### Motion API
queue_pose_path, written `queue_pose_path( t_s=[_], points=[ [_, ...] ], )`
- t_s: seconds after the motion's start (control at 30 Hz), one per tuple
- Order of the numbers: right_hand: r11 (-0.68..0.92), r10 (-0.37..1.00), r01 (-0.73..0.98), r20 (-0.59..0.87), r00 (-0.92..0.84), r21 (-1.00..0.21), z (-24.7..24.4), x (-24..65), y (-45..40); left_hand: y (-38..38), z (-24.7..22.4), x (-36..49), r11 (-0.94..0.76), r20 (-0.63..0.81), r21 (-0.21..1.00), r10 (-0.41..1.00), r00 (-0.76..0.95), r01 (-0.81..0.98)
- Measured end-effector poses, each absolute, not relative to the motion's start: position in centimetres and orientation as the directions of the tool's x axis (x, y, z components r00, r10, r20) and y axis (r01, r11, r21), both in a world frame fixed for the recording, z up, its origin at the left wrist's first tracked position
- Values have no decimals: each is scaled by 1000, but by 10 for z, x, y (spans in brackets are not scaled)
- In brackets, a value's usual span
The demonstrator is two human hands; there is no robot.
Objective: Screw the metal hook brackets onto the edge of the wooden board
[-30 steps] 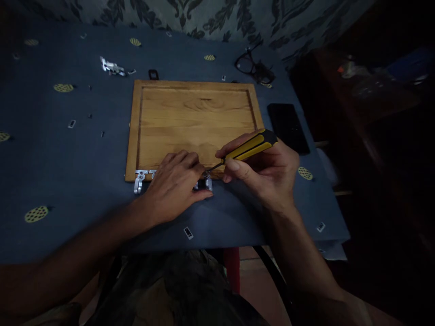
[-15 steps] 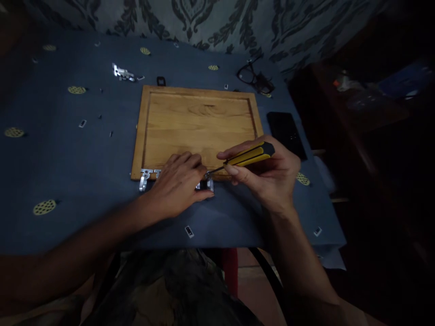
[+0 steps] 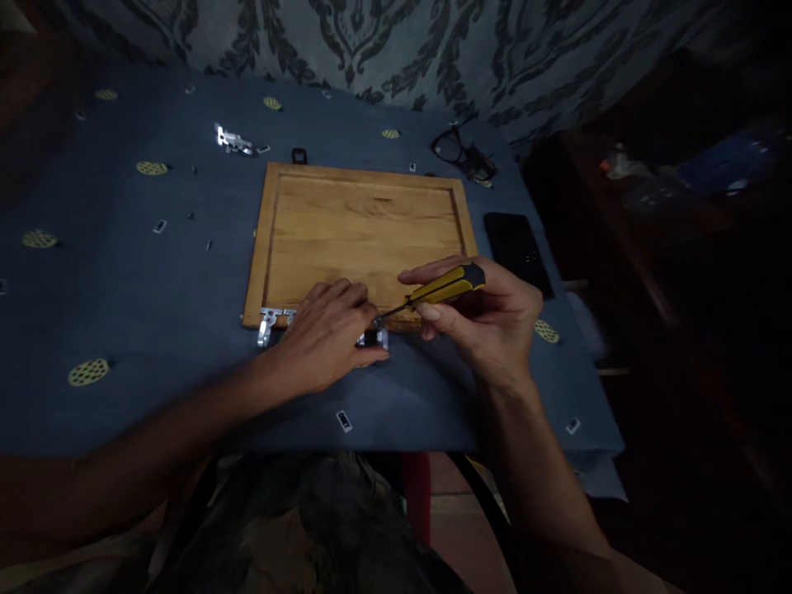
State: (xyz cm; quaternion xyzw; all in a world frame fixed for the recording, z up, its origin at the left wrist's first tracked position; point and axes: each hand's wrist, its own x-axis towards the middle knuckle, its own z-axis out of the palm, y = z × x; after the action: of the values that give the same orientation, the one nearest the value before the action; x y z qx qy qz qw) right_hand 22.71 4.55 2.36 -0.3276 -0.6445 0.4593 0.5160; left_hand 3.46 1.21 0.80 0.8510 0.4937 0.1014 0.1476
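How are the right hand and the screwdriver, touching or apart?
Touching: the head view shows the right hand gripping the yellow-black screwdriver with thumb and fingers.

No word can be read for certain: the blue tablecloth (image 3: 408, 412) bears small printed labels, of which the front label (image 3: 344, 421), near the edge, shows a short, slanted word in dark letters too blurred to spell out, while the left label (image 3: 159, 226) and right label (image 3: 573, 426) are equally illegible.

Likely home: printed tablecloth (image 3: 142, 289), leaf-patterned backdrop (image 3: 426, 54).
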Motion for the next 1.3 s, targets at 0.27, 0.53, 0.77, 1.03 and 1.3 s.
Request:
queue_pose_path(
  t_s=[0.27, 0.53, 0.77, 1.03, 1.3],
  points=[
    [356, 891, -58, 357, -281, -933, 22, 233, 49, 12, 6, 34, -480, 53, 349, 868, 494, 805],
    [394, 870, -60, 393, -296, -917, 23, 230, 50, 12, 6, 33, -496, 66, 331, 861, 505, 803],
    [401, 900, -23, 398, -180, -916, 16, 228, 49, 12, 5, 33, -498, 70, 319, 861, 504, 806],
    [403, 913, -7, 402, -67, -915, 14, 229, 49, 13, 5, 33, -496, 77, 336, 861, 502, 800],
    [430, 898, 6, 427, -106, -903, 12, 228, 51, 12, 4, 33, -492, 72, 336, 864, 498, 803]
  ],
)
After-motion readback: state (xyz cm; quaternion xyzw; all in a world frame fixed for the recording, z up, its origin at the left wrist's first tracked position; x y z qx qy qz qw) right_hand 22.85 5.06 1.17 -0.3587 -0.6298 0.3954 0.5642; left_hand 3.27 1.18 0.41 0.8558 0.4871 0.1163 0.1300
